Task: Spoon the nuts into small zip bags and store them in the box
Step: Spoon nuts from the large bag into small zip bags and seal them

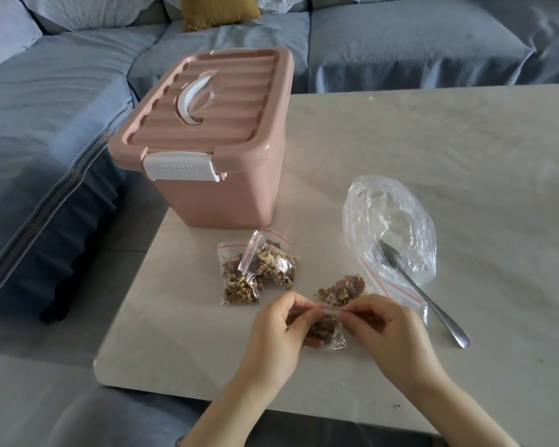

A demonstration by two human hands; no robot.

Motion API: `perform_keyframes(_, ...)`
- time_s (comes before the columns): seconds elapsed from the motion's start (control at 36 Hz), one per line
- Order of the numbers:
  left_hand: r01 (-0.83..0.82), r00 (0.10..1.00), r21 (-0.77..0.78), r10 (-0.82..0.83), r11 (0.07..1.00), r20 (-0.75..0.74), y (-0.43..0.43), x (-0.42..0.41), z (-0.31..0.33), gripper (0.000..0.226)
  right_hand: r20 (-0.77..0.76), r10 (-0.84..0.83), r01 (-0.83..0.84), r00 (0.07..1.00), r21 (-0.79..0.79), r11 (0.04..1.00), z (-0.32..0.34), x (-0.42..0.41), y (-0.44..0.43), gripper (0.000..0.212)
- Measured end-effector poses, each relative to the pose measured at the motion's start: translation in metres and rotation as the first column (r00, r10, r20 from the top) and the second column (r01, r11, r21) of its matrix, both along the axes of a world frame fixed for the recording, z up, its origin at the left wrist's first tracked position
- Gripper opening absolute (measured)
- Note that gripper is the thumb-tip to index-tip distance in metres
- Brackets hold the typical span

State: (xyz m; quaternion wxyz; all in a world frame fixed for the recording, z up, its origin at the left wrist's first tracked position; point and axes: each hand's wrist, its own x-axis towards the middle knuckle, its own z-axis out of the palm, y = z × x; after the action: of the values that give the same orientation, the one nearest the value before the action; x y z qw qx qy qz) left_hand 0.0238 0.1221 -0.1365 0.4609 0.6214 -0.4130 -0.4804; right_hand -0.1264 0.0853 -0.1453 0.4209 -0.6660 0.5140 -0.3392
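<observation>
Both hands, left hand (276, 330) and right hand (389, 330), pinch with their fingers the zip strip of a small clear nut-filled zip bag (325, 330) above the pale bench (465, 188); the closed pink plastic box (207, 137) stands at eleven o'clock.

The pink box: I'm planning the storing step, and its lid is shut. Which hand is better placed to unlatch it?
Left, probably. The pink box and its white latch sit on the left hand's side; the right hand would cross over while pinching the small zip bag.
</observation>
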Motion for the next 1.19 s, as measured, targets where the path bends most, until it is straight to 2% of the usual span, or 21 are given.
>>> perform_keyframes(0.19, 0.001, 0.999, -0.024, 0.0, 1.0, 0.041, 0.002, 0.002, -0.003, 0.015, 0.019, -0.009, 0.009, 1.0, 0.023, 1.0, -0.003, 0.003, 0.0, 0.034)
perform_keyframes(0.25, 0.062, 0.989, -0.055, -0.053, 0.997, 0.141, 0.001, 0.005, -0.002, 0.015, -0.004, -0.005, 0.005, 1.0, -0.016, 1.0, -0.003, 0.002, 0.0, 0.037)
perform_keyframes(0.33, 0.195, 0.925, -0.1, -0.15, 0.976, 0.348, -0.002, 0.009, 0.001, 0.011, -0.025, 0.037, -0.039, 0.999, -0.09, 0.995, 0.001, 0.003, 0.001, 0.035)
perform_keyframes(0.39, 0.246, 0.894, -0.095, -0.188, 0.965, 0.406, -0.005, 0.01, 0.004, 0.007, -0.031, 0.057, -0.061, 0.998, -0.126, 0.99, 0.004, 0.005, 0.002, 0.027)
perform_keyframes(0.53, 0.335, 0.799, -0.061, -0.249, 0.94, 0.548, -0.009, 0.01, 0.01, 0.025, -0.034, 0.064, -0.068, 0.997, -0.136, 0.988, 0.002, 0.004, 0.001, 0.016)
perform_keyframes(0.69, 0.408, 0.727, -0.099, -0.257, 0.908, 0.637, -0.006, 0.01, 0.005, 0.03, -0.035, 0.05, -0.054, 0.998, -0.146, 0.988, -0.002, 0.005, 0.005, 0.011)
perform_keyframes(0.78, 0.39, 0.722, -0.146, -0.203, 0.909, 0.662, -0.002, 0.006, 0.003, 0.033, -0.019, 0.026, -0.029, 0.999, -0.156, 0.987, -0.004, 0.005, 0.007, 0.007)
perform_keyframes(0.92, 0.387, 0.724, -0.172, -0.183, 0.906, 0.665, 0.001, 0.01, 0.005, 0.025, -0.034, 0.031, -0.037, 0.999, -0.204, 0.978, -0.001, 0.005, 0.008, 0.005)
perform_keyframes(1.19, 0.344, 0.726, -0.207, -0.119, 0.916, 0.677, 0.01, 0.037, -0.003, 0.013, -0.037, 0.015, -0.022, 0.999, -0.191, 0.981, -0.002, 0.002, 0.01, 0.007)
